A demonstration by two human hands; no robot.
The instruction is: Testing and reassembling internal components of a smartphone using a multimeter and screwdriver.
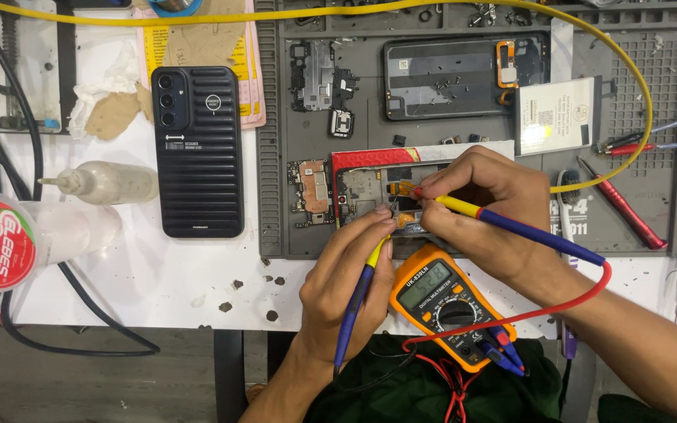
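Observation:
My left hand (346, 278) grips a blue and yellow test probe (356, 301), its tip on the opened phone frame (370, 188). A second probe (511, 225), on a red lead, is pinched in my right hand (483, 204), and its tip touches the same frame close by. An orange multimeter (444, 301) lies below my hands at the table's front edge, leads plugged in. A loose circuit board (313, 192) rests left of the frame.
A black ridged phone case (197, 149) lies left of the grey work mat (636, 70). A phone back shell (444, 78) and battery (555, 116) sit at the mat's top. Red screwdrivers (624, 211), tweezers (656, 137), a squeeze bottle (107, 182) and a yellow cable (620, 55) surround them.

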